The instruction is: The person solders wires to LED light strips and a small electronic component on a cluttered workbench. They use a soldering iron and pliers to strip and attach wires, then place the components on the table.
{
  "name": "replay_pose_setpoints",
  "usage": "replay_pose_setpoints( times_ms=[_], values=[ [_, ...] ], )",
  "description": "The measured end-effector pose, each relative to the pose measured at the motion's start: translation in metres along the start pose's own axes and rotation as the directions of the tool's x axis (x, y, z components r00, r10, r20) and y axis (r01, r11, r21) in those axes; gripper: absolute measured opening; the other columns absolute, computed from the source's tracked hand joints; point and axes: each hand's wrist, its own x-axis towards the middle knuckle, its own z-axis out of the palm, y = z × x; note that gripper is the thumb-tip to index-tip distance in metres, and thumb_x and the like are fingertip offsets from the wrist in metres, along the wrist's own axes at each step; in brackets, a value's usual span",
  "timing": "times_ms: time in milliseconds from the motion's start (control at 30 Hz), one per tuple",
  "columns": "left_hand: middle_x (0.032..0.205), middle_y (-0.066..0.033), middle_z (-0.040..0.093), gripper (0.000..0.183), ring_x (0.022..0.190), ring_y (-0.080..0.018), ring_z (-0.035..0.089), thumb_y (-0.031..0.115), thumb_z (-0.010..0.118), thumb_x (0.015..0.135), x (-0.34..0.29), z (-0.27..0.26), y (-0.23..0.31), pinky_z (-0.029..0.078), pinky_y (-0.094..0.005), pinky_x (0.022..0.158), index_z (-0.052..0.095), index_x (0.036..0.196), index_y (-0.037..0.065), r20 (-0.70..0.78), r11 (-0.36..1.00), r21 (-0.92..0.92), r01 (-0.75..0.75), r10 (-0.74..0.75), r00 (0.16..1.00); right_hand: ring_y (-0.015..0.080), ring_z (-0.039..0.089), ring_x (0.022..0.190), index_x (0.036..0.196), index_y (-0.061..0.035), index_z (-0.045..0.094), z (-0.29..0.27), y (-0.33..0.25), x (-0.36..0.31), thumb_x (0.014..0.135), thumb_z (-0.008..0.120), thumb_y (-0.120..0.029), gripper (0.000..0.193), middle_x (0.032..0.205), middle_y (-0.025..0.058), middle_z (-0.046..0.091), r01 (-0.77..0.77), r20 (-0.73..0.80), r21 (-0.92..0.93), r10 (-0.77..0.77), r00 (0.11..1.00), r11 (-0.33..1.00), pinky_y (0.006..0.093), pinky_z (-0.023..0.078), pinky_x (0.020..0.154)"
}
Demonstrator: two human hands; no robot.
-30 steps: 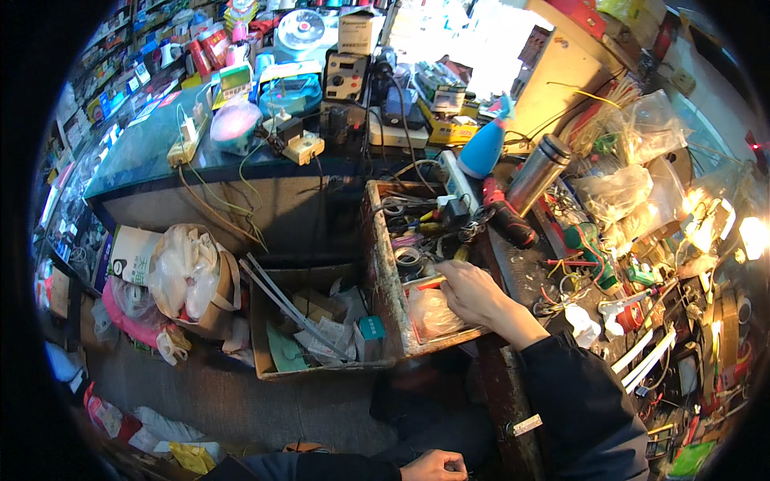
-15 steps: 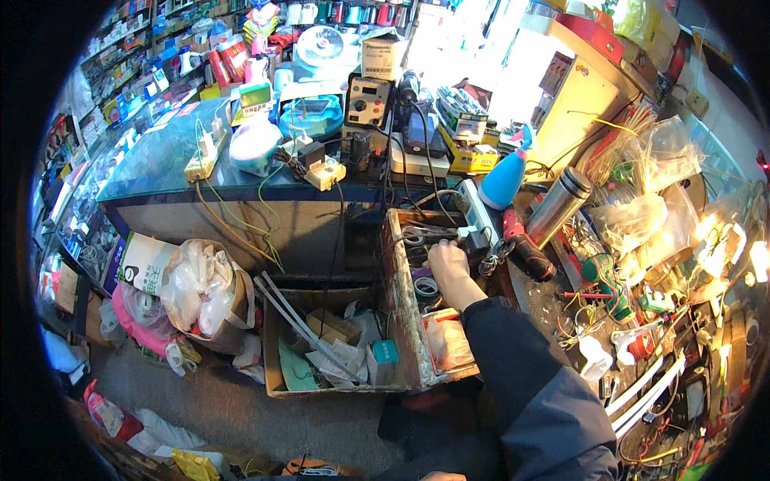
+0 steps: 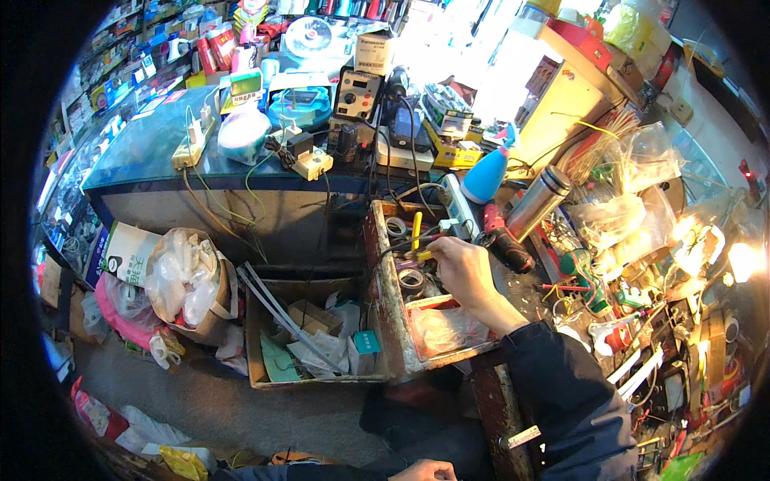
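Observation:
My right hand is over an old wooden drawer, its fingers closed on one yellow grip of what look like yellow-handled pliers. The other grip points up; the jaws cannot be made out. Below the fingers lies a dark roll of tape, with a paler roll farther back in the drawer. In the front compartment is a clear plastic bag of something pale. At the lower edge my left hand is partly cut off, and its fingers are mostly hidden.
Left of the drawer stands a box of scraps. Behind it are a power strip, a blue spray bottle, a steel flask and a red-black power tool. Wires and parts crowd the right-hand bench.
The yellow-handled pliers now show in my right hand. That hand has come up a little from the drawer's contents. The drawer appears pulled farther out, and the view has shifted slightly.

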Motion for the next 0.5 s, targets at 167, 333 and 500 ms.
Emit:
replay_pose_setpoints(
  times_ms=[167,333,500],
  values=[
    [0.076,-0.0065,0.074,0.017,0.056,-0.0095,0.059,0.022,0.080,0.100,-0.008,0.002,0.012,0.045,-0.0262,0.051,0.077,0.098,0.006,-0.002,0.999,0.037,0.002,-0.002,1.000,0.0135,0.077,0.077,0.109,0.0034,0.080,-0.012,-0.003,0.000,0.097,0.076,-0.002,0.014,0.091,0.0116,0.081,-0.474,0.091,0.444,0.488,0.868,0.760,0.0287,0.062,0.072],
    [0.075,-0.0048,0.074,0.016,0.054,-0.0084,0.057,0.022,0.082,0.097,-0.010,0.006,0.013,0.043,-0.0254,0.049,0.076,0.096,0.007,-0.044,0.999,0.034,0.013,-0.012,0.999,0.0195,0.078,0.083,0.112,0.0058,0.079,-0.023,0.029,0.027,0.099,0.071,-0.002,0.017,0.093,0.0133,0.082,-0.669,0.391,0.420,0.543,0.744,0.614,0.0307,0.062,0.074],
    [0.075,-0.0052,0.074,0.015,0.053,-0.0085,0.057,0.022,0.082,0.097,-0.008,0.006,0.010,0.043,-0.0255,0.049,0.077,0.096,0.007,-0.058,0.998,0.051,0.022,-0.019,0.998,0.0405,0.077,0.090,0.101,-0.0005,0.078,-0.015,0.035,0.053,0.084,0.067,0.000,0.020,0.093,0.0218,0.078,-0.102,0.341,0.049,0.080,0.937,0.994,0.0447,0.060,0.080]
  ],
)
